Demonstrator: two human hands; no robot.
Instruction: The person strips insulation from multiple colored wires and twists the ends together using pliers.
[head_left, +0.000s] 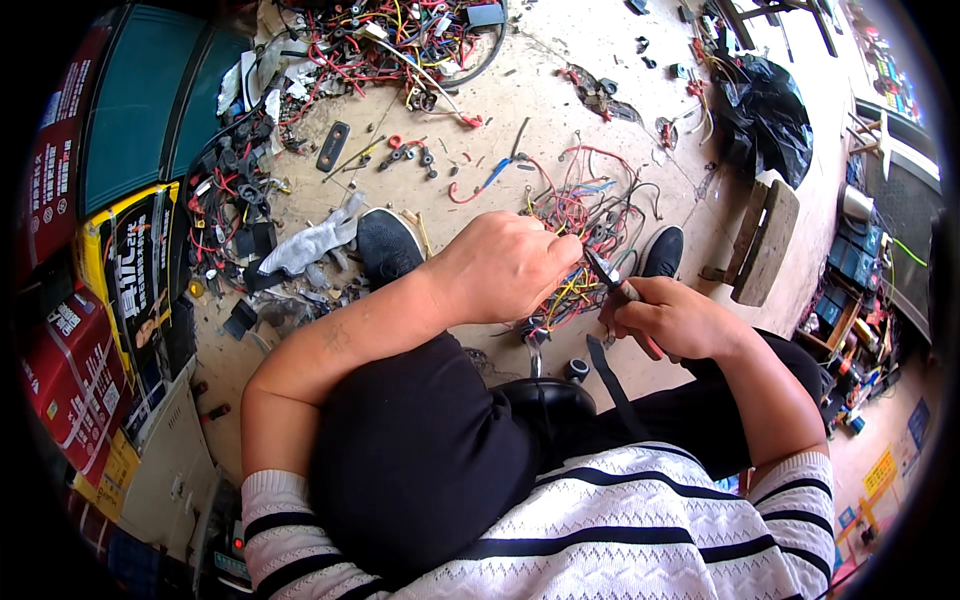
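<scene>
My right hand (672, 312) is closed around pliers (602, 268) with dark jaws and red handles. Their jaws point up and left, close to the fingertips of my left hand (510, 255). That left hand is a closed fist with thumb and forefinger pressed together; whatever it grips is hidden. Under and just beyond both hands lies a tangled heap of thin wires (590, 205), red, yellow, blue and dark. A blue and red wire piece (497, 172) lies on the floor beside this heap.
A larger pile of wires (400, 45) spreads at the far left. Stacked cartons (140, 290) line the left side. A grey glove (315, 240) lies near my left shoe (388, 246). On the right are a wooden block (768, 245) and a black plastic bag (765, 115).
</scene>
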